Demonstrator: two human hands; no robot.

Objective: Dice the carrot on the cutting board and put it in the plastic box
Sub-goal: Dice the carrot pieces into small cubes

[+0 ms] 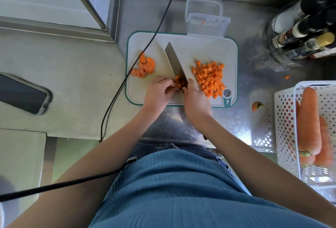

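Carrot: it is lying in three lots on the cutting board — a heap of diced cubes on the right side, a row of uncut slices on the left side, and a small bundle of carrot strips at the near middle, under the knife.
Progress: judging by the heaps, more than half is looking diced; the slices at the left are waiting to be cut, and none of the cubes are sitting in the plastic box apart from one tiny orange scrap.
What is left: finishing the bundle, dicing the left slices, then moving everything into the box.
Look of the carrot: the cubes are showing bright orange, small and fairly even; the slices are leaning on each other as thick half-rounds.
Left hand: its grip is pinching the bundle, fingers curled, right beside the blade.
Right hand: its grip is clamping the knife handle, the handle itself hidden under the hand; the blade is pointing away and to the left.
Plastic box: it is standing open on the counter, touching the board's far edge, its lid folded back behind.
Beside: whole carrots are lying in a white basket to the right, and a cut carrot top is lying on the counter.
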